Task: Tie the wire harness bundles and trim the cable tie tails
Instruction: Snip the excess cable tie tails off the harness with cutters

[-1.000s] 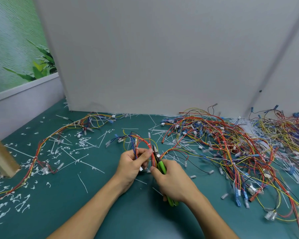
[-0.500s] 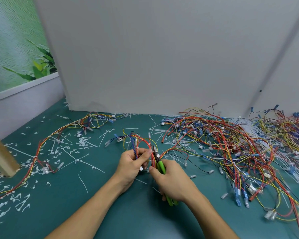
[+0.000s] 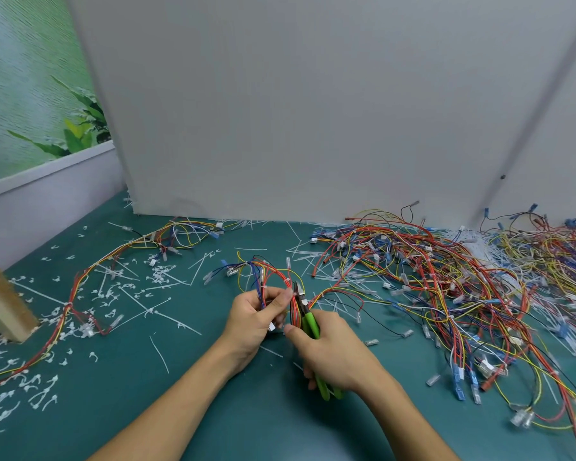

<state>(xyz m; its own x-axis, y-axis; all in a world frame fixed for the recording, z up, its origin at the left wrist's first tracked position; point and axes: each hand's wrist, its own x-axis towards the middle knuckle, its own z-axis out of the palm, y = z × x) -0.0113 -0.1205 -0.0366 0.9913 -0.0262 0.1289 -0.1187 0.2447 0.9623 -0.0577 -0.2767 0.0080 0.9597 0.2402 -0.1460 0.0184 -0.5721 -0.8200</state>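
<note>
My left hand (image 3: pixel 253 322) grips a small wire harness bundle (image 3: pixel 269 273) of red, blue and yellow wires, thumb pressed against the red strands. My right hand (image 3: pixel 333 352) holds green-handled cutters (image 3: pixel 310 324), whose dark jaws sit against the bundle just right of my left thumb, beside a white cable tie (image 3: pixel 288 281) on the wires. The jaw tips are partly hidden among the wires. Both hands hover just above the green table (image 3: pixel 213 410).
A large tangle of harnesses (image 3: pixel 446 287) covers the table's right half. A tied harness (image 3: pixel 90 281) runs along the left. Cut tie tails (image 3: pixel 160 274) and loose ties litter the mat. A wooden post (image 3: pixel 0 301) stands at left; a grey partition (image 3: pixel 296 111) closes the back.
Almost nothing has moved. My right hand with the cutters has shifted very slightly; my left hand keeps the same grip on the bundle.
</note>
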